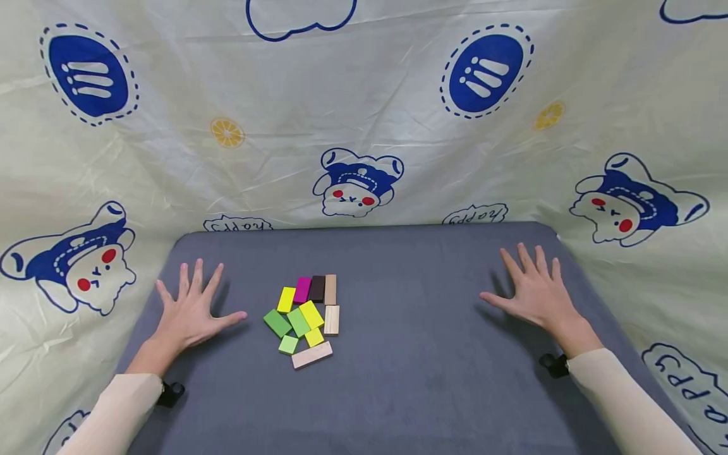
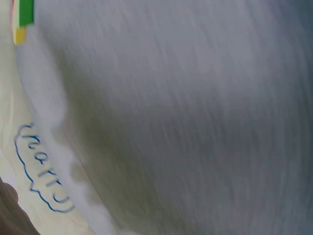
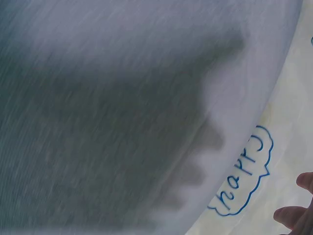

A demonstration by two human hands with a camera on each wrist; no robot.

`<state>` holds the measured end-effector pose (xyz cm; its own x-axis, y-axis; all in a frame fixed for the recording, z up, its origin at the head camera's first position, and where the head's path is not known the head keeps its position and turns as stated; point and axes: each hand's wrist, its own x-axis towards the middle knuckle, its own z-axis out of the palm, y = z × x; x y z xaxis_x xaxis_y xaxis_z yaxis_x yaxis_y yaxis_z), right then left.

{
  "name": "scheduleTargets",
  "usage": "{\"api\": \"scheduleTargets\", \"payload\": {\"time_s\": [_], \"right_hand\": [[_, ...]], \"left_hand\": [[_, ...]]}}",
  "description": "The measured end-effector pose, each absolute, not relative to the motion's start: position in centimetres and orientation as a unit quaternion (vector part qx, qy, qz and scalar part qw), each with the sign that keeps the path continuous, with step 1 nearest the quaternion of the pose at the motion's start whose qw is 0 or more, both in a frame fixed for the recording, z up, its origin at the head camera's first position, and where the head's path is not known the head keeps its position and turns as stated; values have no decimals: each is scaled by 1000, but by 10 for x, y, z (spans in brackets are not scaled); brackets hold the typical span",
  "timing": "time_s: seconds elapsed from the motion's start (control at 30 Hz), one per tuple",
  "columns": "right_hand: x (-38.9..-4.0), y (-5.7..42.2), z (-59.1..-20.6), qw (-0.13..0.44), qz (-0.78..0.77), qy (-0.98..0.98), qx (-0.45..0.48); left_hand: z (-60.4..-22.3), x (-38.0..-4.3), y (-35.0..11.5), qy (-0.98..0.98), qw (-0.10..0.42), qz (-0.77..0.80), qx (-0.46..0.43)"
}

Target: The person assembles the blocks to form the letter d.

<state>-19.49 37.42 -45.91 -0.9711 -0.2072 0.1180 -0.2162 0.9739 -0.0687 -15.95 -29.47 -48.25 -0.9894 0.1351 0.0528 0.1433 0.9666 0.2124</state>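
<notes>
My left hand (image 1: 190, 316) is spread above the left side of the grey table, fingers straight and holding nothing. Over the right side, my right hand (image 1: 537, 297) is likewise spread and holds nothing. Between them, nearer the left hand, lies a loose group of small wooden blocks: a dark green block (image 1: 277, 323), light green blocks (image 1: 298, 322), yellow blocks (image 1: 311, 315), a magenta block (image 1: 303, 291), a dark brown block (image 1: 317, 289), and several pale wood blocks (image 1: 311, 355). Neither hand touches them. In the left wrist view only a green block (image 2: 26, 12) and a bit of yellow show at the corner.
The grey padded tabletop (image 1: 421, 354) has rounded far corners. A pale cloth (image 1: 398, 82) with blue cartoon prints hangs behind it and down both sides. Each wrist wears a small black camera, such as the left wrist camera (image 1: 170, 394).
</notes>
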Motion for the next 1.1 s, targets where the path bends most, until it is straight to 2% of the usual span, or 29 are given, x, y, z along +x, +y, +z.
{"api": "scheduleTargets", "payload": {"time_s": [0.33,0.63,0.83,1.1], "right_hand": [[-196,328,-463,37,87,-988,119],[-210,271,-469,18,124,-980,157],[-217,237,-476,22,131,-972,192],[-228,194,-485,7,158,-963,217]], "left_hand": [[-493,-140,-242,-983,27,-139,-119],[-502,-121,-204,-950,33,-174,-258],[-500,-122,-200,-940,14,-186,-285],[-496,-127,-186,-928,-36,-218,-300]]}}
